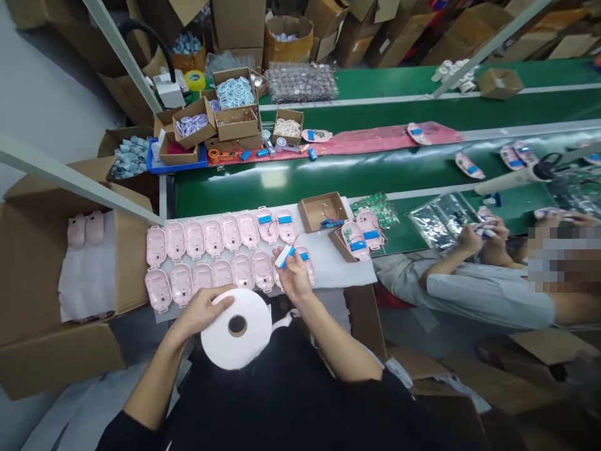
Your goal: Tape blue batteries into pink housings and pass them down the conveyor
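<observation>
My left hand (206,308) grips the upper left edge of a large white roll of tape (220,338) with a cardboard core, held close to my body. A loose strip of tape (283,322) trails from the roll's right side. In my right hand (295,275) is a blue battery (285,255) with a white strip on its face, held at the fingertips. Beyond both hands, two rows of pink plastic shells (213,238) lie on white foam (328,257). Some shells at the right end hold blue batteries (285,220); one shell is partly behind my right hand.
A small cardboard box (323,212) with blue parts stands behind the foam. Two pink shells with batteries (355,240) rest on another box. At left is a large carton (28,263). A co-worker (488,288) sits at right along the green conveyor (225,188).
</observation>
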A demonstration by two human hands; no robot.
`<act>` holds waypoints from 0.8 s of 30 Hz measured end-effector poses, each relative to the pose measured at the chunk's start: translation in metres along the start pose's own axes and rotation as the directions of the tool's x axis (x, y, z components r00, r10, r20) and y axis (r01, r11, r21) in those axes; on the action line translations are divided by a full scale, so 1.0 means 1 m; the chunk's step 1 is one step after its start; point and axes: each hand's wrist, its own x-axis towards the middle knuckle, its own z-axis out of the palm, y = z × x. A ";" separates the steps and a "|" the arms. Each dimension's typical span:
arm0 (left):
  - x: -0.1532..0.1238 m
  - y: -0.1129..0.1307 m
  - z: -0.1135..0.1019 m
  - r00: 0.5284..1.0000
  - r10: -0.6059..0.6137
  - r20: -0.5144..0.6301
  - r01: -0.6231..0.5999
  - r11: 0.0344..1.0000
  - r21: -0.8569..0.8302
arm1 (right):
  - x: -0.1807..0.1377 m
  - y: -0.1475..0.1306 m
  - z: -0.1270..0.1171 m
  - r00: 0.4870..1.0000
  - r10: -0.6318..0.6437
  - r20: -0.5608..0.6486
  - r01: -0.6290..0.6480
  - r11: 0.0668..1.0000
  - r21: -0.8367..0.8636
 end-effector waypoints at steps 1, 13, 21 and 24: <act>-0.004 -0.003 -0.004 0.999 -0.009 -0.054 0.009 1.000 -0.001 | 0.010 0.000 -0.005 0.999 0.042 0.024 -0.041 0.999 -0.026; -0.036 -0.018 -0.014 0.961 -0.086 -0.263 0.079 0.996 -0.039 | 0.097 0.059 -0.097 0.956 0.120 0.268 0.228 0.272 -0.935; -0.042 -0.022 -0.015 0.957 -0.083 -0.277 0.075 0.996 -0.040 | 0.121 0.077 -0.100 0.880 0.344 0.327 0.231 0.290 -0.929; -0.044 -0.026 -0.015 0.953 -0.082 -0.291 0.067 0.996 -0.062 | 0.122 0.081 -0.101 0.875 0.361 0.323 0.230 0.278 -0.933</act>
